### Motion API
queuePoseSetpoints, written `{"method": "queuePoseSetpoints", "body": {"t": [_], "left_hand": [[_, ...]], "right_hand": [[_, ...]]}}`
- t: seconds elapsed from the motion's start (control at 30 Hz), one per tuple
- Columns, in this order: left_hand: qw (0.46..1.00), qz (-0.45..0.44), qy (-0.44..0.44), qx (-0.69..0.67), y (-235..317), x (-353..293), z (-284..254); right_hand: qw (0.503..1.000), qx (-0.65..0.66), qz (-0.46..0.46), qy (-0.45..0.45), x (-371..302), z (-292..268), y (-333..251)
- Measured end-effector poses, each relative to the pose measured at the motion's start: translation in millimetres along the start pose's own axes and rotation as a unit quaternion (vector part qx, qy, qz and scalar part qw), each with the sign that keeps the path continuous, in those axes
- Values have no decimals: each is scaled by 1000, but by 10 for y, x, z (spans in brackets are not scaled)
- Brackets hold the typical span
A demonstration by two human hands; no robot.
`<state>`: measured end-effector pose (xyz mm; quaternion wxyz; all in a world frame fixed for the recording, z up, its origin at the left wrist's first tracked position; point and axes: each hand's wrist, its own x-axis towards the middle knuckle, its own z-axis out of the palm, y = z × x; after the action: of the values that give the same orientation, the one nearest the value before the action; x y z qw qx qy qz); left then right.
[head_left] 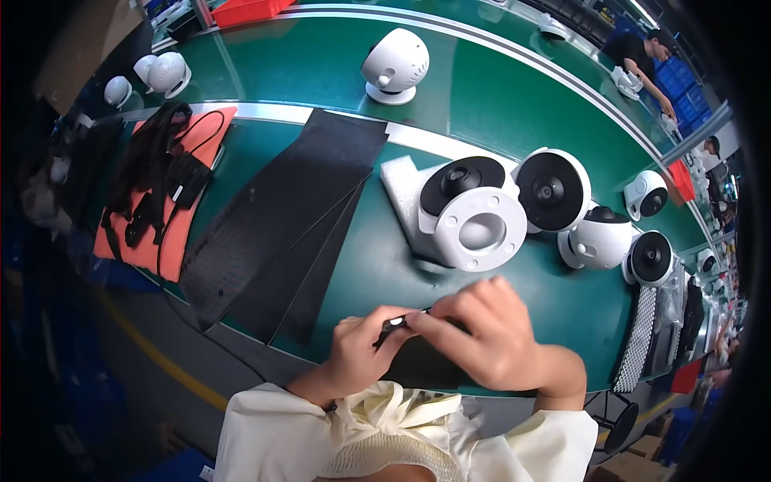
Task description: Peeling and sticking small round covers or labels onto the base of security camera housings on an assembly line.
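Close in front of me, over the near edge of the green bench, my left hand (359,347) is closed around a small black part with a white spot (394,323). My right hand (491,333) pinches the other end of it, slightly blurred, its fingers hiding most of the part. What kind of part it is I cannot make out. Just beyond my hands, a white camera with a black face (464,178) lies tipped over, its round white base (511,221) turned up, next to a piece of white foam (398,173).
Black sheets (297,217) lie overlapping left of my hands. Farther left, black cables and an adapter (189,181) rest on a pink foam pad (173,253). More white cameras (554,191) stand at right. Another (398,66) sits on the conveyor (313,64). A person (638,64) works at far right.
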<state>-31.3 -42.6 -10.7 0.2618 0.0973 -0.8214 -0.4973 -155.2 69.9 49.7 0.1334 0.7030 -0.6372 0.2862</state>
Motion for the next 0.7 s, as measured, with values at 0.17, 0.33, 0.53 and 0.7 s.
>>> {"method": "queuePoseSetpoints", "body": {"t": [0.17, 0.33, 0.53, 0.7], "left_hand": [[997, -50, 39, -46, -122, 18, 124], [997, -72, -14, -11, -142, 45, 87], [998, -63, 4, -16, -129, 80, 79], [999, -48, -7, -6, -148, 64, 78]], "right_hand": [[993, -51, -86, 68, -117, 69, 124], [965, 73, 174, 182, -4, -101, 563], [951, 119, 245, 147, -9, -60, 746], [967, 63, 209, 128, 16, -53, 713]]}}
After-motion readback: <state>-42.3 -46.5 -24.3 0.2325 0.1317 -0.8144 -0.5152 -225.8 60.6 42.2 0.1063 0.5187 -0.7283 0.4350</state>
